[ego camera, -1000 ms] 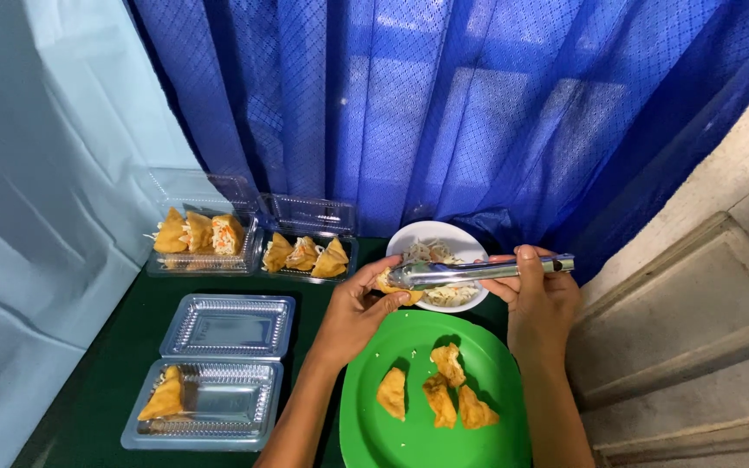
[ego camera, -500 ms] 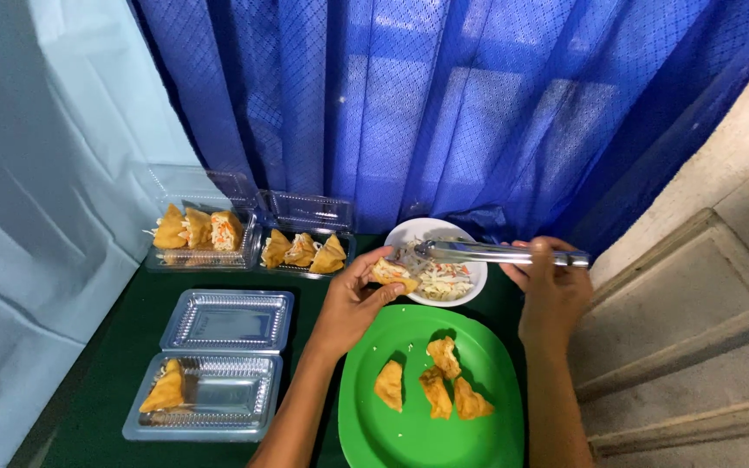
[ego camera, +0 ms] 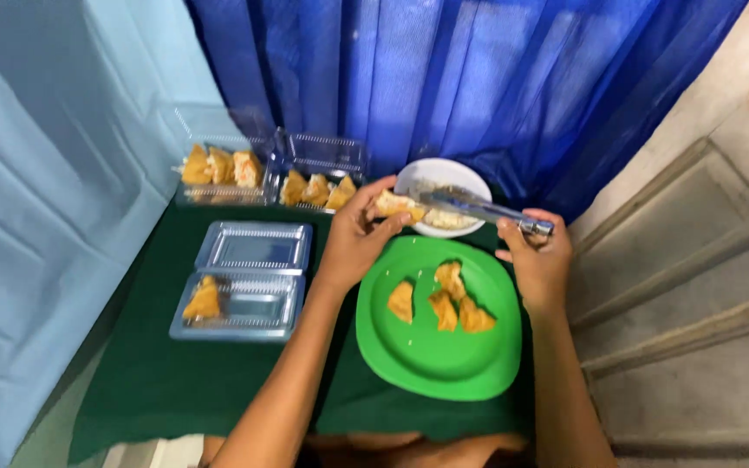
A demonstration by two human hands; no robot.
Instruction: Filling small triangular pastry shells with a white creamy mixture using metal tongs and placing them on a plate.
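Blue curtain behind a green-clothed table [ego camera: 175,390]; left hand [ego camera: 359,243] grasps a fried triangle [ego camera: 392,204], right hand [ego camera: 537,264] clenches metal tongs [ego camera: 478,208] over the white bowl [ego camera: 470,177]

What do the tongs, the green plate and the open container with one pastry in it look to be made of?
Tongs in the right hand: metal by the silvery shine, likely steel. Green plate: probably plastic, given its even bright colour and soft gloss. Open container: thin clear plastic, see-through with ridged, glinting edges.
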